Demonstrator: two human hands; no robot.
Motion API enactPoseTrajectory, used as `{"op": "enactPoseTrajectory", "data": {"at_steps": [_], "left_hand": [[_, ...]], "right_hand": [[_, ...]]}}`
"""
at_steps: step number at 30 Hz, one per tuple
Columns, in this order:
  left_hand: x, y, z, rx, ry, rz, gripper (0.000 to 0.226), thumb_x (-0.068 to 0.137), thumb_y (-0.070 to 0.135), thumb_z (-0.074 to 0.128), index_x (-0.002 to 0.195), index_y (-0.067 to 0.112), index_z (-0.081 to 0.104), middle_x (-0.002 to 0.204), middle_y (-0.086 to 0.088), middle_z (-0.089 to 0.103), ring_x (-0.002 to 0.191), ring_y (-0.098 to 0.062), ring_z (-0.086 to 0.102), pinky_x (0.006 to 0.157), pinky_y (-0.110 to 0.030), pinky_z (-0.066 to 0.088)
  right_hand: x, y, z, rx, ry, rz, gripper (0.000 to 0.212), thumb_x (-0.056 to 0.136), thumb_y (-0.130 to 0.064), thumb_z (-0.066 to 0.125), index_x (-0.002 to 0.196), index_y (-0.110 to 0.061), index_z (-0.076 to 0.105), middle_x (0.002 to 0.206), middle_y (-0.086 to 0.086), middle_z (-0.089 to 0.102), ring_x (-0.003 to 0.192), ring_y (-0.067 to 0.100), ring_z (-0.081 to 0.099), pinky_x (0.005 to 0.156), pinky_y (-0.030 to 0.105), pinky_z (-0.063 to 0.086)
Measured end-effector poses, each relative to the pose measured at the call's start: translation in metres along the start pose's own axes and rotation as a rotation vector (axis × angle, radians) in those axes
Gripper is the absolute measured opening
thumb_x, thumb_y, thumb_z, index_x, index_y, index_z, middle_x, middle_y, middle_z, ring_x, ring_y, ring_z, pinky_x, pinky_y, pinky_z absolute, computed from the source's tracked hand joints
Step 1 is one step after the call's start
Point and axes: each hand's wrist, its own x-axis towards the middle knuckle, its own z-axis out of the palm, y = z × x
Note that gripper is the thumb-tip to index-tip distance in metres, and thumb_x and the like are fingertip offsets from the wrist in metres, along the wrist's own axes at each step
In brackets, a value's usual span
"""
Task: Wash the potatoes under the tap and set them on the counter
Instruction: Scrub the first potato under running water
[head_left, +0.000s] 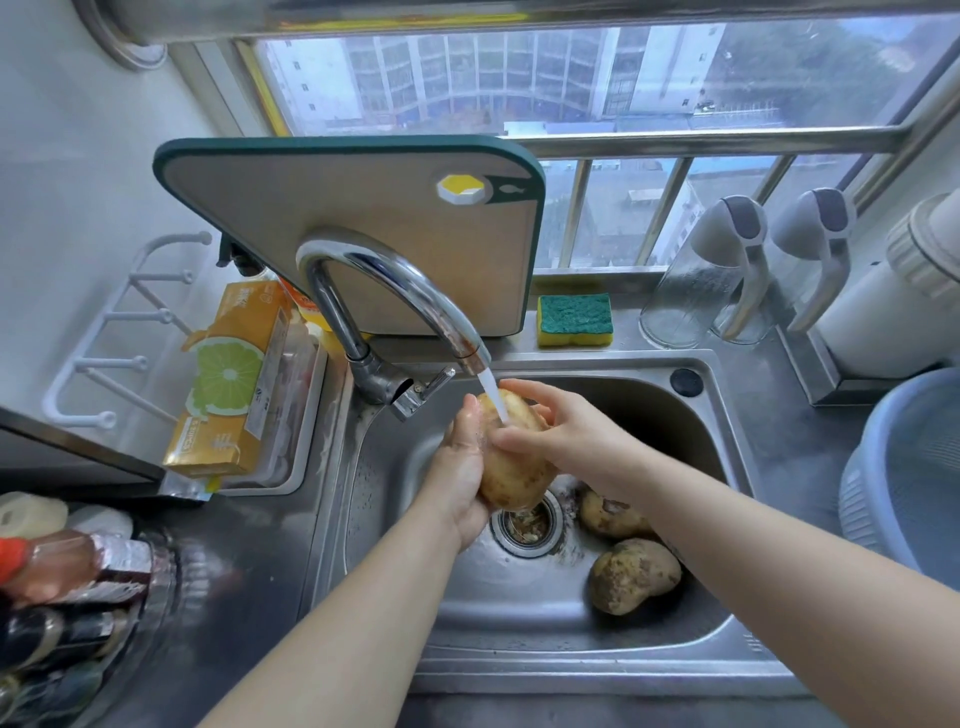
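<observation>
Sponge (574, 318) green-yellow; box (228, 384) orange, lime-printed.

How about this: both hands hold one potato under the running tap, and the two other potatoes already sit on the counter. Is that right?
Not quite. In the head view the potato by the drain and the potato nearer the front lie dirty in the sink, not on the counter. The rest holds: left hand and right hand hold the third potato under the running tap.

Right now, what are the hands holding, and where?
One potato, under the tap: the left hand cups its left side, the right hand grips its top.
</observation>
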Motion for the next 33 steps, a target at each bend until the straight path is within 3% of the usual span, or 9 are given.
{"op": "enactPoseTrajectory", "data": {"at_steps": [2,4,9,13,18,21,25,29,33], "left_hand": [[0.000,0.000,0.003,0.019,0.009,0.007,0.058,0.093,0.057,0.041,0.126,0.012,0.055,0.099,-0.014,0.071,0.081,-0.024,0.071,0.058,-0.037,0.059],[-0.001,0.000,0.003,0.033,0.013,0.008,0.059,0.093,0.059,0.039,0.128,0.013,0.053,0.106,-0.015,0.069,0.087,-0.025,0.070,0.058,-0.037,0.059],[0.001,-0.007,0.002,0.014,0.039,-0.025,0.059,0.094,0.057,0.037,0.127,0.012,0.056,0.110,-0.017,0.069,0.097,-0.029,0.068,0.067,-0.040,0.059],[0.000,-0.001,0.003,0.028,0.062,-0.113,0.057,0.095,0.058,0.035,0.112,0.011,0.062,0.090,-0.014,0.071,0.083,-0.028,0.067,0.068,-0.040,0.056],[0.010,0.012,0.004,0.058,0.106,-0.242,0.048,0.098,0.050,0.037,0.108,0.012,0.065,0.084,-0.013,0.072,0.073,-0.030,0.067,0.060,-0.042,0.053],[0.005,0.014,0.011,0.093,0.055,-0.237,0.047,0.100,0.049,0.034,0.092,0.013,0.063,0.064,-0.010,0.071,0.069,-0.027,0.064,0.061,-0.039,0.051],[0.002,0.000,0.011,0.161,-0.025,0.039,0.024,0.103,0.028,0.033,0.117,0.025,0.053,0.104,-0.002,0.064,0.089,-0.014,0.061,0.071,-0.031,0.053],[0.000,0.002,0.000,0.137,-0.023,0.132,0.022,0.096,0.020,0.049,0.114,0.020,0.060,0.103,-0.007,0.066,0.093,-0.022,0.062,0.087,-0.041,0.052],[0.003,0.013,-0.002,0.158,0.081,0.056,0.015,0.089,0.026,0.056,0.085,0.018,0.068,0.090,-0.011,0.070,0.086,-0.029,0.065,0.085,-0.046,0.054]], "right_hand": [[0.002,0.001,0.006,-0.106,0.093,-0.045,0.080,0.060,-0.060,0.075,0.132,-0.033,0.056,0.118,-0.005,0.068,0.109,0.010,0.064,0.097,0.039,0.052],[0.004,0.004,0.009,-0.180,0.122,-0.061,0.077,0.063,-0.070,0.062,0.132,-0.035,0.056,0.121,-0.007,0.067,0.113,0.010,0.062,0.100,0.040,0.050],[0.002,0.010,0.016,-0.144,0.171,-0.089,0.048,0.088,-0.053,0.045,0.127,-0.029,0.062,0.120,-0.005,0.068,0.115,0.014,0.060,0.102,0.044,0.046],[-0.007,0.013,0.024,-0.131,0.159,-0.047,0.082,0.066,-0.062,0.069,0.140,-0.034,0.045,0.124,-0.006,0.064,0.114,0.010,0.060,0.100,0.039,0.050],[-0.020,0.014,0.012,-0.193,-0.004,-0.084,0.117,0.062,-0.030,0.090,0.153,-0.031,0.016,0.137,-0.005,0.050,0.124,0.008,0.052,0.106,0.032,0.045],[-0.018,0.012,0.012,-0.051,0.069,-0.048,0.086,0.073,-0.035,0.082,0.144,-0.034,0.033,0.126,-0.008,0.057,0.115,0.009,0.058,0.100,0.035,0.050],[-0.006,0.010,0.016,0.116,0.231,0.066,0.020,0.099,-0.035,0.048,0.113,-0.027,0.060,0.123,0.005,0.063,0.116,0.021,0.059,0.103,0.049,0.046],[-0.005,0.005,0.026,0.419,0.124,0.339,0.036,0.100,-0.044,0.041,0.113,-0.020,0.066,0.118,0.012,0.067,0.110,0.031,0.064,0.092,0.053,0.053],[-0.007,0.002,0.033,0.409,0.097,0.302,0.036,0.103,-0.038,0.036,0.097,-0.023,0.068,0.096,0.006,0.068,0.093,0.025,0.067,0.085,0.047,0.054]]}}
